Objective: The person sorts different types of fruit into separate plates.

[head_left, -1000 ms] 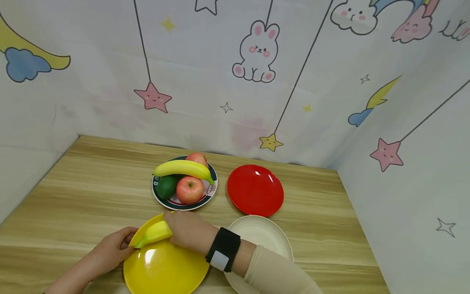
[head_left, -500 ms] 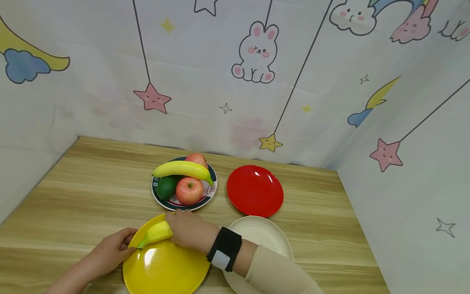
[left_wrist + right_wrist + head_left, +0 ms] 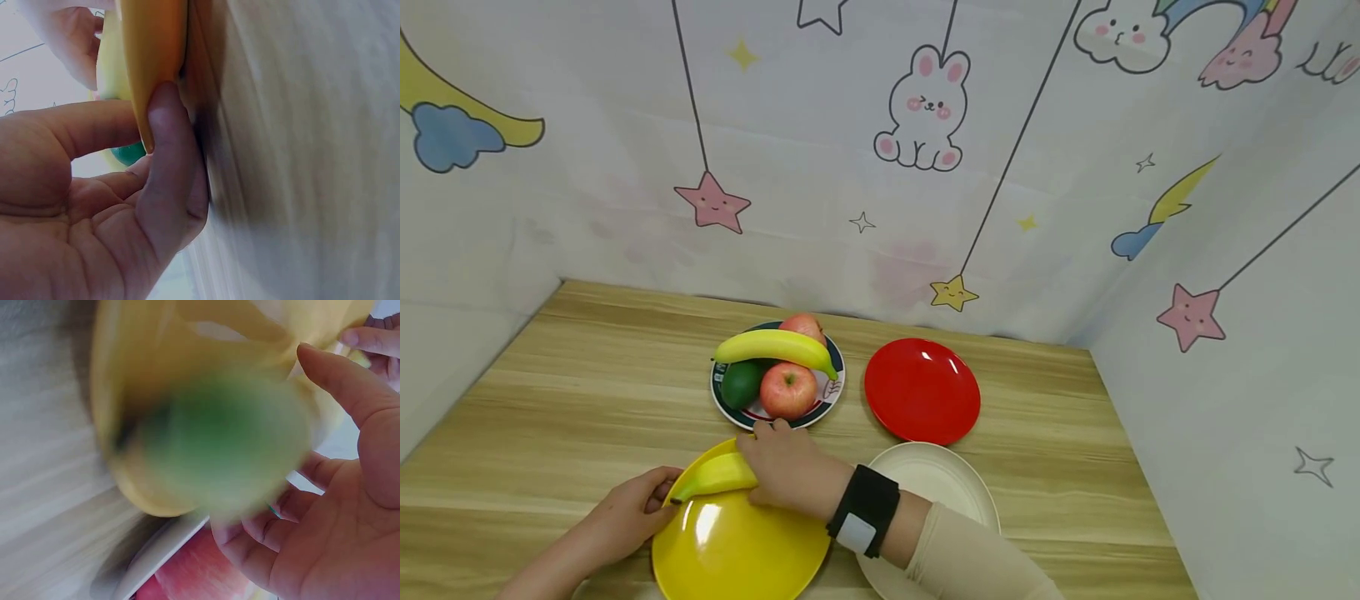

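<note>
A banana [image 3: 715, 475] lies on the yellow plate [image 3: 741, 546], near its upper left rim. My left hand [image 3: 625, 517] grips that plate's left rim; the left wrist view shows the thumb on the upper side of the plate [image 3: 156, 37] and fingers beneath. Over the banana's other end is my right hand [image 3: 793, 467], which hides that end. In the right wrist view the thumb and fingers of the right hand [image 3: 337, 531] are spread around the blurred, greenish banana end [image 3: 219, 444], with the thumb standing apart from it.
Behind the yellow plate stands a patterned plate [image 3: 718, 404] with a second banana [image 3: 771, 344], two apples [image 3: 788, 390] and a dark green fruit [image 3: 742, 384]. A red plate [image 3: 922, 389] and a cream plate [image 3: 936, 475] stand to the right on the wooden table [image 3: 1060, 467].
My right hand's fingers have lifted and loosened slightly over the banana. The banana's stem end has shifted a little up and left. My left hand stays at the plate's rim.
</note>
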A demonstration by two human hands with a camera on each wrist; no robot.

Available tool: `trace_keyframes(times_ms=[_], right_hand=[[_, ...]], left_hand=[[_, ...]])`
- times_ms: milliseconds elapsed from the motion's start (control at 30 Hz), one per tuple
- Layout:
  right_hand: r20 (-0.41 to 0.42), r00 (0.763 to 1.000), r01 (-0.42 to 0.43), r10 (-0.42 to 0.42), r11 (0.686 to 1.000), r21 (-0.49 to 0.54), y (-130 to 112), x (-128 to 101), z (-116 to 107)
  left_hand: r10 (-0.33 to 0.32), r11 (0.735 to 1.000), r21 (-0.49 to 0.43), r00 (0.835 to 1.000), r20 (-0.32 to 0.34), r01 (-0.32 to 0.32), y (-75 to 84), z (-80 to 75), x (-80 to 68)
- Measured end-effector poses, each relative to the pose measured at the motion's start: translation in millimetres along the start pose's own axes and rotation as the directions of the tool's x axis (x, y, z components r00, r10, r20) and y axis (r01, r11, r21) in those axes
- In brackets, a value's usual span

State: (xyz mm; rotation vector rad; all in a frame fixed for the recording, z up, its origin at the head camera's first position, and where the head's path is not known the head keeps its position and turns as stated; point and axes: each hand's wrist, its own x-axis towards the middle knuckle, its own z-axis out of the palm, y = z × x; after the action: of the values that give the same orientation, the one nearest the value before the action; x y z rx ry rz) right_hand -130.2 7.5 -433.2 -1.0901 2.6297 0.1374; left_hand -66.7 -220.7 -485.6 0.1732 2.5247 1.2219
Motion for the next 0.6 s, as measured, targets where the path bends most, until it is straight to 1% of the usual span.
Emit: trace_keyframes(times_ms=[100, 267, 600], right_hand=[[0.003, 1.000, -0.008, 0.008, 1.000, 0.007, 1.2, -1.5, -3.0], [0.015, 1.000, -0.014, 0.013, 0.999, 0.037, 2.7, -3.4, -3.7], [-0.007, 1.000, -0.027, 0.028, 0.998, 0.057, 4.8, -4.5, -3.2]], left_hand=[[0.006, 1.000, 0.000, 1.000, -0.003, -0.006, 0.6, -0.2, -0.6], [-0.014, 1.000, -0.026, 1.000, 0.023, 0.014, 2.6, 0.1, -0.9], [-0.026, 0.998, -0.055, 0.999, 0.039, 0.028, 3.5, 0.9, -0.4]])
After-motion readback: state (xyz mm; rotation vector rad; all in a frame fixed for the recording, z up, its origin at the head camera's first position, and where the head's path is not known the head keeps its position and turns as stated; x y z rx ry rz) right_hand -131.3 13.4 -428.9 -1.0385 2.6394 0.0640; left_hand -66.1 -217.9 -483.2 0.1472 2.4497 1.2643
